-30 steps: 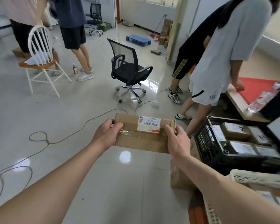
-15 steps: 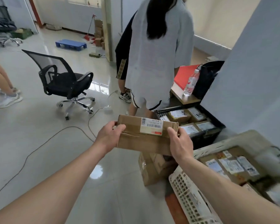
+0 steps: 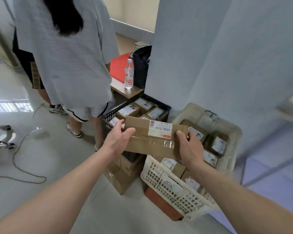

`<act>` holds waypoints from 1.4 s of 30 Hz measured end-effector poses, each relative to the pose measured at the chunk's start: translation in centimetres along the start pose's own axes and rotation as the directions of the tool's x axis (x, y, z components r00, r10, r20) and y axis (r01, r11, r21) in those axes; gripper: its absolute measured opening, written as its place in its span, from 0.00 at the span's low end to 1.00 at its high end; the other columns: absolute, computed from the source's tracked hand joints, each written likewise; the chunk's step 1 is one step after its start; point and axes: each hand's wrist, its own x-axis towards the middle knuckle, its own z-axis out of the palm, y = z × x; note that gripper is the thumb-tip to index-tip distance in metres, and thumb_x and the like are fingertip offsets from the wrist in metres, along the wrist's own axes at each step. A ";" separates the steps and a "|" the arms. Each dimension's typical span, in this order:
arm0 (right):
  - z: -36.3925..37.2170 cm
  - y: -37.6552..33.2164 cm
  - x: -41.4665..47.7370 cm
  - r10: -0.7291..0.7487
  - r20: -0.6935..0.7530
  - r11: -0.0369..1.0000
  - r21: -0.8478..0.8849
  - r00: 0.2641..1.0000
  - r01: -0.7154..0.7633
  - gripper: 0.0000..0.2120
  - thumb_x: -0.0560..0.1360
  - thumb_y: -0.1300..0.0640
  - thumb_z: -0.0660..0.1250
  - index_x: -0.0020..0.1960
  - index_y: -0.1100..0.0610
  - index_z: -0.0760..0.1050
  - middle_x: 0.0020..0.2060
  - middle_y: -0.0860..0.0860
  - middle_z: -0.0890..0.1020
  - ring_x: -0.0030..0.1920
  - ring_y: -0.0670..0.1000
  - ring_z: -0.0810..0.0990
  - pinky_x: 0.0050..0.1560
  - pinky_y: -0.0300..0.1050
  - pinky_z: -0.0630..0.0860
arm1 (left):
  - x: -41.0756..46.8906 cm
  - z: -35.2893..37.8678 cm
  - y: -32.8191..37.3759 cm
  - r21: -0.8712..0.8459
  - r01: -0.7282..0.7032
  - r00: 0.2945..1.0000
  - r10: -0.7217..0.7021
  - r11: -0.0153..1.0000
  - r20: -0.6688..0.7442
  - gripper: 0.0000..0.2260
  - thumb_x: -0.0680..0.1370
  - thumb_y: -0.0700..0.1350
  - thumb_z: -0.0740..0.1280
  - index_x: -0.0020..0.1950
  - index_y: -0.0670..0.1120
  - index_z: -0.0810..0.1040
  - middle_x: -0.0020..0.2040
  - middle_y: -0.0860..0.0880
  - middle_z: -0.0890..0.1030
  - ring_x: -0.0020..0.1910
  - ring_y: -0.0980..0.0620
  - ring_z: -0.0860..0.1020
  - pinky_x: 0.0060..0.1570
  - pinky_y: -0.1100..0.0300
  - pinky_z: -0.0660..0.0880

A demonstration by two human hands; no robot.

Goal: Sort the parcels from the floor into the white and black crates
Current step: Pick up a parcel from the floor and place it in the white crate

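Both hands are on the parcel, a flat brown cardboard box (image 3: pixel 152 141) with clear tape across it and a white barcode label facing up. My left hand (image 3: pixel 118 141) grips its left end, fingers curled round the edge. My right hand (image 3: pixel 190 149) clamps the right end, thumb on top. I see the box held level in the air, over the near corner of the black plastic lattice crate (image 3: pixel 107 119) and the left rim of the white plastic lattice crate (image 3: pixel 166 186).

The two crates stand side by side against the pale blue-grey wall (image 3: pixel 193 48), black to the left and farther off, white nearer and to the right. I can see labelled brown parcels (image 3: pixel 128 109) lying in the black one, and more labelled brown parcels (image 3: pixel 217 144) packed in the white one. Plain cardboard cartons (image 3: pixel 123 178) sit on the floor under the held box, just beside the white crate.

A person in a loose white T-shirt and white shorts (image 3: pixel 69 61) stands right beside the black crate, back to me. Past them, a clear plastic water bottle (image 3: pixel 129 74) stands upright on a low wooden bench (image 3: pixel 125 92), with a red sheet (image 3: pixel 118 66) behind it and a black bag (image 3: pixel 141 65) to its right. A grey cable (image 3: pixel 19 159) loops over the glossy floor on my left.
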 end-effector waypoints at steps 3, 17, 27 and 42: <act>-2.9 1.8 0.8 0.046 -0.066 0.999 -0.022 0.997 -0.047 0.13 0.81 0.40 0.62 0.58 0.47 0.75 0.47 0.42 0.79 0.50 0.49 0.78 0.50 0.50 0.73 | 1.7 3.4 1.1 0.000 -0.030 0.993 0.030 1.000 0.113 0.26 0.77 0.58 0.63 0.73 0.52 0.66 0.59 0.53 0.78 0.57 0.52 0.78 0.57 0.50 0.77; -12.0 11.7 11.4 0.236 -0.163 0.966 -0.071 0.958 -0.250 0.16 0.82 0.42 0.61 0.63 0.50 0.75 0.51 0.48 0.79 0.53 0.54 0.76 0.51 0.50 0.71 | 10.0 20.2 4.1 0.054 0.073 0.940 -0.087 0.996 0.331 0.27 0.81 0.53 0.62 0.78 0.52 0.58 0.55 0.59 0.75 0.52 0.56 0.76 0.54 0.53 0.77; -14.5 18.3 19.4 0.289 0.008 0.901 -0.340 0.957 -0.269 0.15 0.78 0.46 0.68 0.61 0.52 0.75 0.50 0.51 0.81 0.50 0.56 0.78 0.48 0.48 0.76 | 13.9 30.5 0.1 0.405 0.261 0.823 -0.421 0.877 0.381 0.15 0.81 0.41 0.62 0.68 0.45 0.71 0.48 0.43 0.80 0.43 0.45 0.78 0.42 0.55 0.75; -10.1 26.5 21.8 0.420 0.256 0.772 -0.605 0.871 -0.195 0.27 0.75 0.47 0.69 0.72 0.48 0.70 0.59 0.52 0.81 0.57 0.56 0.79 0.54 0.51 0.79 | 12.2 36.4 -8.8 0.519 0.452 0.586 -0.680 0.725 0.440 0.06 0.79 0.39 0.61 0.50 0.40 0.77 0.41 0.43 0.80 0.34 0.44 0.80 0.36 0.53 0.79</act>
